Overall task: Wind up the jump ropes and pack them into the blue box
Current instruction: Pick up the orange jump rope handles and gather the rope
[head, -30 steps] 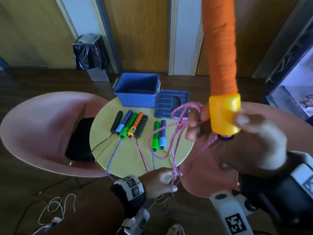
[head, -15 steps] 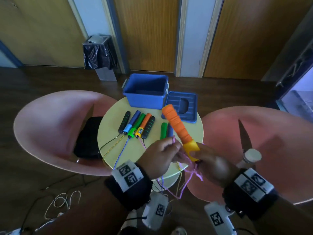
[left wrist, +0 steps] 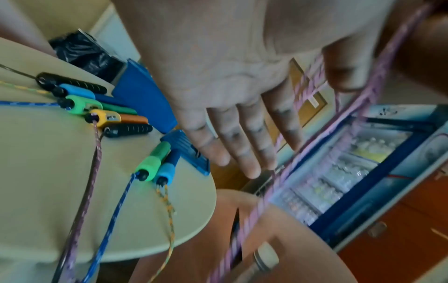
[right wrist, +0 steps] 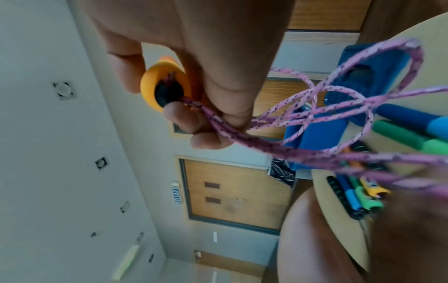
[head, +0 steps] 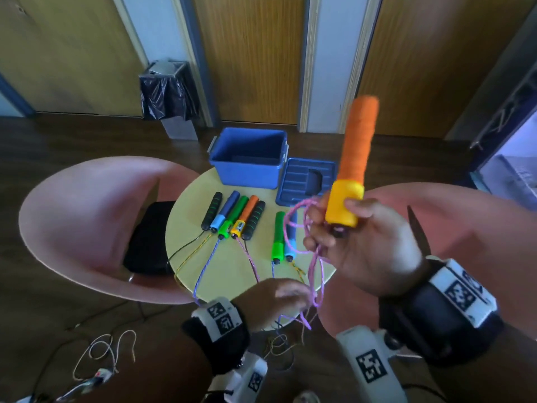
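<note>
Head: bin (head: 168, 91) behind table (head: 226, 266).

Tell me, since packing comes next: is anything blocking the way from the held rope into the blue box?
Nothing visible. The blue box stands open, its lid lying beside it; only low handles lie between it and the right hand.

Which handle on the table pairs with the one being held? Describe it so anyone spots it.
On the round yellow table, in front of the blue box, lies a row of five handles. The mate is the orange handle, fourth from the left, the only one with a yellow cap and a pink rope.
</note>
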The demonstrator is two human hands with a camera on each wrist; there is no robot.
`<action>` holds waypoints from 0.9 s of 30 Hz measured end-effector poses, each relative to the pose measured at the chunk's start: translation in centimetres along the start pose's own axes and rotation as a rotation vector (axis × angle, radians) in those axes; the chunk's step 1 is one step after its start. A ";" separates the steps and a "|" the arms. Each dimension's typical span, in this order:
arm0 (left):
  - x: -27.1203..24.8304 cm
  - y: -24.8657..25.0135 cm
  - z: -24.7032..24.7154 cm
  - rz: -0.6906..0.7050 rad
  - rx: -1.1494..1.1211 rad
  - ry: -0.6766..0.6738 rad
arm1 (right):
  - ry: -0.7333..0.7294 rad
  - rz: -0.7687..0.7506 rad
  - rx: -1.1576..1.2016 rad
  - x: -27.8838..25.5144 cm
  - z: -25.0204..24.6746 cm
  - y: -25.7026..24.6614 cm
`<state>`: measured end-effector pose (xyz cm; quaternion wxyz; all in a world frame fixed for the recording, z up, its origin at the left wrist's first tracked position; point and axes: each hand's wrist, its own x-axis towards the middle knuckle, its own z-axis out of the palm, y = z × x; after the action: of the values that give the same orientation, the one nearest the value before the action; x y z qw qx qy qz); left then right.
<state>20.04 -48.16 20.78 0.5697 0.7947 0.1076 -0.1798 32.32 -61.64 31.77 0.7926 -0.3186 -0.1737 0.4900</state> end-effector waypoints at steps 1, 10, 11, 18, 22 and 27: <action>0.1 -0.1 0.5 0.010 -0.010 -0.107 | -0.013 -0.041 0.009 0.2 0.3 -0.4; 0.0 -3.2 1.2 -0.020 0.012 0.185 | 0.276 -0.117 -0.335 -1.0 -3.8 -0.4; -0.2 -2.9 1.0 0.013 -0.032 0.246 | 0.323 -0.068 -0.414 -1.3 -4.8 0.4; 0.2 1.3 0.4 0.248 -0.288 0.452 | 0.294 0.215 -0.544 -2.5 -8.6 6.6; 1.0 2.5 -0.2 0.267 -0.445 0.451 | 0.294 0.228 -0.370 -2.2 -9.6 8.4; 1.4 0.4 -0.4 0.155 -0.531 0.418 | 0.281 0.283 -0.452 -2.7 -11.0 9.1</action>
<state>21.53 -47.94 20.71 0.7341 0.6443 0.2045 0.0647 31.44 -64.83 17.62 0.6416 -0.5728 -0.1208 0.4956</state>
